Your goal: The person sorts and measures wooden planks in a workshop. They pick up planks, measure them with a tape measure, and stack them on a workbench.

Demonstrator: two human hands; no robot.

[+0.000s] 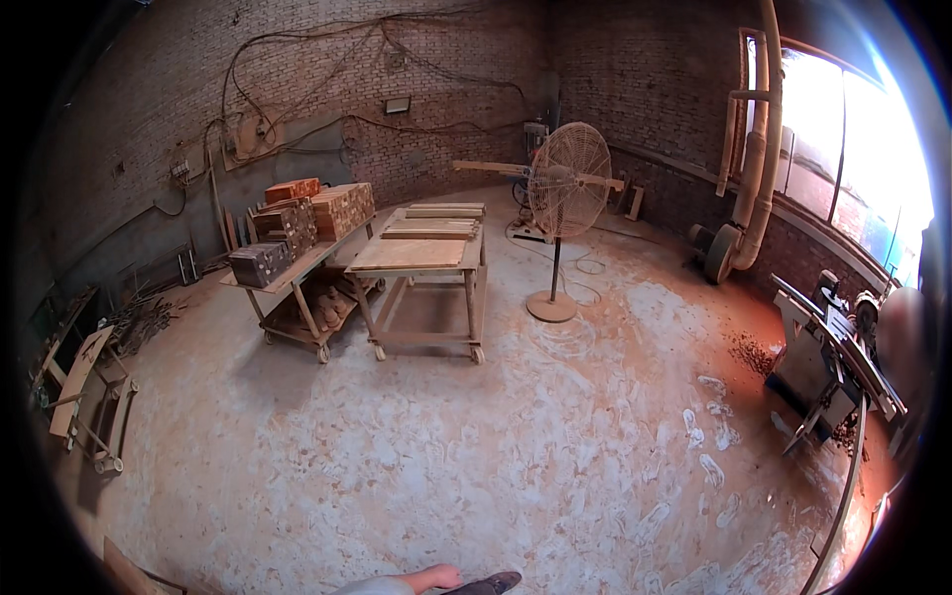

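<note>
Neither of my hands shows clearly in the head view. At the lower edge lie a piece of light grey cloth, a rounded patch of bare skin (433,577), which looks like a knee, and a dark shoe (493,583). Ahead stands a wheeled wooden table (412,255) with flat boards and strips (431,226) on top. To its left, a second wheeled cart (290,276) carries stacked wood blocks (342,210), some dark-ended, and a reddish stack (292,190). Lumpy sacks or bundles (327,309) sit on its lower shelf.
A large pedestal fan (568,183) stands right of the table, loose cable on the floor behind it. A woodworking machine (823,357) is at the right, below a bright window (843,139) and pipes (759,164). At the left is a low wheeled frame (89,397). Dusty floor (436,456) lies between.
</note>
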